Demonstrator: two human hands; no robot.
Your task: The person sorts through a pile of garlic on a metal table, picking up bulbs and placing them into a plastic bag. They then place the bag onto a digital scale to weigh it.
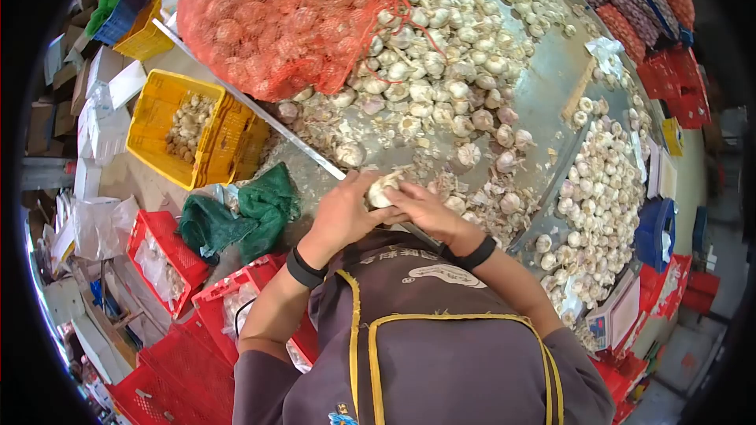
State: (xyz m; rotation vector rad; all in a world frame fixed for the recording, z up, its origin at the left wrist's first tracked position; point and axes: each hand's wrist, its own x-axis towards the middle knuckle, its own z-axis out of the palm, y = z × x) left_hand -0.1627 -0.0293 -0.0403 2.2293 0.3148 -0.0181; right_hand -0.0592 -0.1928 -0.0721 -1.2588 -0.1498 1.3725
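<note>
A whitish garlic bulb (384,189) is held between my two hands, close in front of my apron at the table's edge. My left hand (346,206) is closed around its left side. The fingers of my right hand (425,208) pinch the bulb's upper right side, partly hiding it. Just beyond lies a single larger bulb (350,154) among loose peel and scraps. A big heap of garlic bulbs (441,47) spreads over the metal table (551,79), next to a red mesh sack (276,24) full of bulbs.
A yellow crate (157,110) holding some garlic stands left, beyond the table's metal edge. Near it are a green mesh bag (252,212) and red crates (169,256). A second pile of bulbs (598,197) lies right, behind a divider. A scale (618,315) stands at the lower right.
</note>
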